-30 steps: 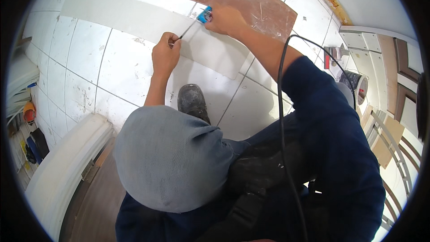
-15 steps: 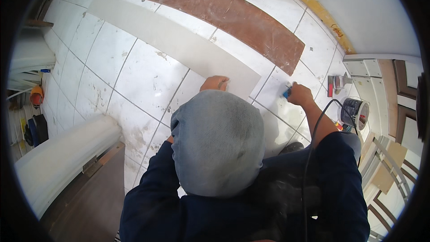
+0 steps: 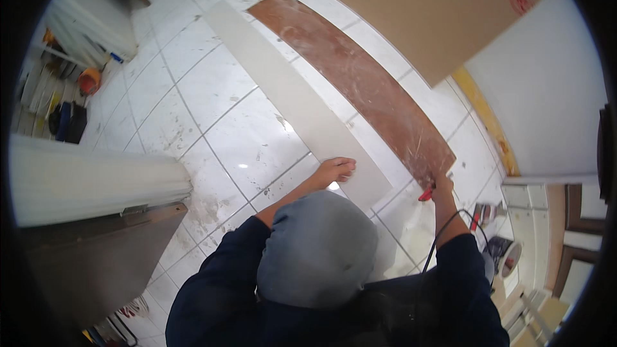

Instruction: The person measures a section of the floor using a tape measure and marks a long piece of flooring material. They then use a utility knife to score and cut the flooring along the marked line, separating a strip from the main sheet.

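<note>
The left hand (image 3: pixel 335 171) lay over the near end of a long pale strip (image 3: pixel 279 83), which ran flat across the white tiled floor (image 3: pixel 225 77). Its fingers were held together and reached over the strip; I cannot tell whether they pinched its edge or only rested on top. Half a second earlier that same hand was also at this end, and a second earlier it had been pinching a thin dark tool above the strip.

The right hand (image 3: pixel 442 185) had changed more. Before, it was out over the bare tiles beside a blue item; now it was closed around a red tool (image 3: pixel 425 195), whose end poked out toward the left, at the near end of a scuffed brown board (image 3: pixel 360 77). That board lay alongside the strip, with a band of tile between them.

The view had turned, so both long pieces slanted more steeply than before, and a large tan panel (image 3: pixel 437 13) came much further into the top right. A black cable (image 3: pixel 422 276) hung beside the right forearm, and a bucket (image 3: pixel 511 257) lay further right.
</note>
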The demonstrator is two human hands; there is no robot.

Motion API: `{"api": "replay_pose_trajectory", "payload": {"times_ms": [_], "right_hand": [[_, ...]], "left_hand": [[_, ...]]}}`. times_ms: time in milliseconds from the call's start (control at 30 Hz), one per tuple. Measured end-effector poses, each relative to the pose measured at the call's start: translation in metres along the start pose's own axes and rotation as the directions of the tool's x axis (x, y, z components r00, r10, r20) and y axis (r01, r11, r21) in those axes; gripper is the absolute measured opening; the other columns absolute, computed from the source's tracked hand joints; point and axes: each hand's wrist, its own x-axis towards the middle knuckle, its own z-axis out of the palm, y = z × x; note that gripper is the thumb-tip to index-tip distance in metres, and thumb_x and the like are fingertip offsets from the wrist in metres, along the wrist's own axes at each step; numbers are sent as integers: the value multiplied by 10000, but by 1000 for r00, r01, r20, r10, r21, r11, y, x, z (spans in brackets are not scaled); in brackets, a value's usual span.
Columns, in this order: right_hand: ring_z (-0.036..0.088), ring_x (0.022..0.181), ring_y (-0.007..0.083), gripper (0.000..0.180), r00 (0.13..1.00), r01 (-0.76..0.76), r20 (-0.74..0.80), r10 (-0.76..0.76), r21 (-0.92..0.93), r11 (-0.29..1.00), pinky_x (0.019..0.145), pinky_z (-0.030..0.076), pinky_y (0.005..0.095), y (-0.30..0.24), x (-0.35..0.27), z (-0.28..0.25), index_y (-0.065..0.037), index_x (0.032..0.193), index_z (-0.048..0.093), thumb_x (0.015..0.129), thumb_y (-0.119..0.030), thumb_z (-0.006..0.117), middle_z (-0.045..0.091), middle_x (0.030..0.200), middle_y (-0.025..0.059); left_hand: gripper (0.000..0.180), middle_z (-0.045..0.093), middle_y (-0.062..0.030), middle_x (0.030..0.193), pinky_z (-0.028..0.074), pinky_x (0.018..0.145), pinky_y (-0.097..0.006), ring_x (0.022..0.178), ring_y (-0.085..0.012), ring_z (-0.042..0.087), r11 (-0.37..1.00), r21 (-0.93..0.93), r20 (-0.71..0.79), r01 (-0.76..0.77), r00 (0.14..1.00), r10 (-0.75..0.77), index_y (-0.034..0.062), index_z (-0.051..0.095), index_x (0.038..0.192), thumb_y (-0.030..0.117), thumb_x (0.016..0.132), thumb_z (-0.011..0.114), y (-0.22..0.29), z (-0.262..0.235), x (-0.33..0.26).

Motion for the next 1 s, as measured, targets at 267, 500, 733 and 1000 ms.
{"api": "replay_pose_trajectory", "payload": {"times_ms": [267, 500, 733, 1000], "right_hand": [[546, 541, 120, 212, 918, -315, 337, 208, 305, 899, 423, 434, 211, -7, -22, 18, -121, 1093, 577, 949, -237, 681, 636, 897, 74], [501, 489, 112, 171, 879, -223, 472, 64, 289, 931, 422, 440, 264, -80, -50, 70, -99, 972, 608, 933, -241, 695, 625, 736, 40], [532, 459, 218, 212, 993, 13, 120, 1, -113, 994, 393, 434, 347, -65, -1, 95, 18, 856, 611, 923, -181, 644, 571, 655, 106], [588, 574, 231, 144, 996, -56, 76, 46, 124, 991, 449, 450, 357, -69, -38, 132, 58, 896, 616, 883, -85, 618, 583, 725, 133]], "left_hand": [[369, 619, -5, 1231, 460, 971, -284, 1127, -154, 592, 958, -286, 21, 1, 1000, 5, 124, 536, 1289, 345, 1003, 614, -13, -1, 106], [575, 573, -83, 1295, 418, 1053, -452, 1235, -288, 522, 955, -295, 114, 37, 993, -4, 83, 493, 1373, 455, 960, 640, 20, 46, 97], [785, 311, -225, 1593, 322, 1174, -502, 1472, -367, 329, 958, -284, -23, 45, 998, -54, 11, 321, 1548, 446, 973, 633, 37, 43, 92], [709, 363, -181, 1566, 339, 1179, -479, 1423, -319, 396, 940, -335, 8, 63, 998, -64, 5, 347, 1533, 357, 988, 633, 7, 30, 100]]}}
